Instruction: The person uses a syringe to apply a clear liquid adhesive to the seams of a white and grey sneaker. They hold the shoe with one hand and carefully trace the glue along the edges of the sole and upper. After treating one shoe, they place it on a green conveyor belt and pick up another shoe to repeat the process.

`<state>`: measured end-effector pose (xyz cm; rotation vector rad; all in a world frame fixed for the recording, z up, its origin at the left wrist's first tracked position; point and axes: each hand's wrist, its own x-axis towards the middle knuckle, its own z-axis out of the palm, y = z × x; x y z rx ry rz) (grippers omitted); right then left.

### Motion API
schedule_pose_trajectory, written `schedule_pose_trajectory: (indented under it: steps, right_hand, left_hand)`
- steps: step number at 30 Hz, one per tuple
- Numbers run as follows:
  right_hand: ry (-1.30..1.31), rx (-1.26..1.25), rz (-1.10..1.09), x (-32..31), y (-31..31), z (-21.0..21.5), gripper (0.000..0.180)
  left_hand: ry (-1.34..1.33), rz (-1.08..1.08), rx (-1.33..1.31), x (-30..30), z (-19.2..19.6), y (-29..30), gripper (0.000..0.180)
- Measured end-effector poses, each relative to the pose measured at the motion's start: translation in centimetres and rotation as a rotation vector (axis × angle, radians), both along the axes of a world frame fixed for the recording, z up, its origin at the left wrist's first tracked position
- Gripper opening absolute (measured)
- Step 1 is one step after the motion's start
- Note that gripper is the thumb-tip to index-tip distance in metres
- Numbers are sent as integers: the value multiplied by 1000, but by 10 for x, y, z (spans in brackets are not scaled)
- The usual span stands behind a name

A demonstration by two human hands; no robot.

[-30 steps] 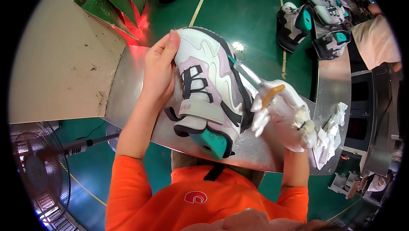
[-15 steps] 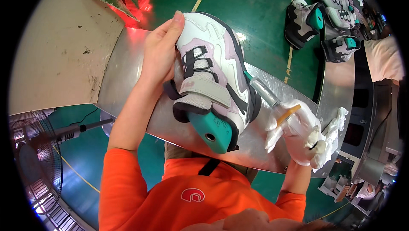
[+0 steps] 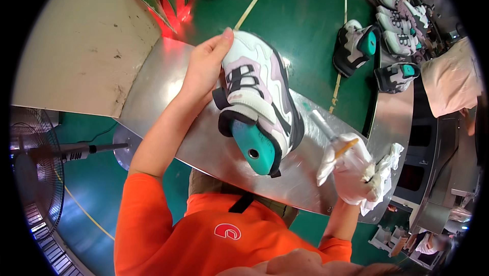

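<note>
My left hand (image 3: 206, 64) is closed on the toe end of a white, lilac and black sneaker (image 3: 260, 87), thumb over its upper. The shoe tilts above the metal table, its heel toward me. A teal shoe last (image 3: 256, 148) with a round hole fills its opening. On my right hand (image 3: 351, 169) is a white glove, with the fingers closed round a brush (image 3: 324, 126). The brush has a yellowish handle, a silvery ferrule and a greenish tip, pointing up and left, just right of the sole. White cloth (image 3: 384, 174) bunches beside the glove.
The metal table (image 3: 153, 87) lies under my hands, with a green belt surface (image 3: 300, 26) beyond. A dark sneaker (image 3: 355, 47) and several others stand at the right. A beige panel (image 3: 86, 42) and a fan (image 3: 38, 174) are left. Another person's sleeve (image 3: 453, 72) shows far right.
The brush, at the sole's right side before, now stands a little apart from it. My left hand and the sneaker have shifted slightly; the whole view has also moved.
</note>
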<state>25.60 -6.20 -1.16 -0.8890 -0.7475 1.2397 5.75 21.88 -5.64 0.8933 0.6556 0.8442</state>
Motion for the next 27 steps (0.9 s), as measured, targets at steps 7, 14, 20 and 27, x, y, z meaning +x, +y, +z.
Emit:
schedule_pose_trajectory:
  steps: [7,14,20,27]
  right_hand:
    - [-448,-138,-746,-10,-75,6,105]
    - [-1186,-663,-1155,-36,-144,-84,86]
    - [-54,-796,-1384,-23,-108,-30,57]
    - [-481,-732,-1304,-35,-124,-71,71]
  left_hand:
    - [254,-445,-25,-29,16,33,43]
    - [450,-552,-51,-14,30,22,46]
    - [335,-186,43,43,37,106,43]
    - [234,238,50,130,-37,250,47]
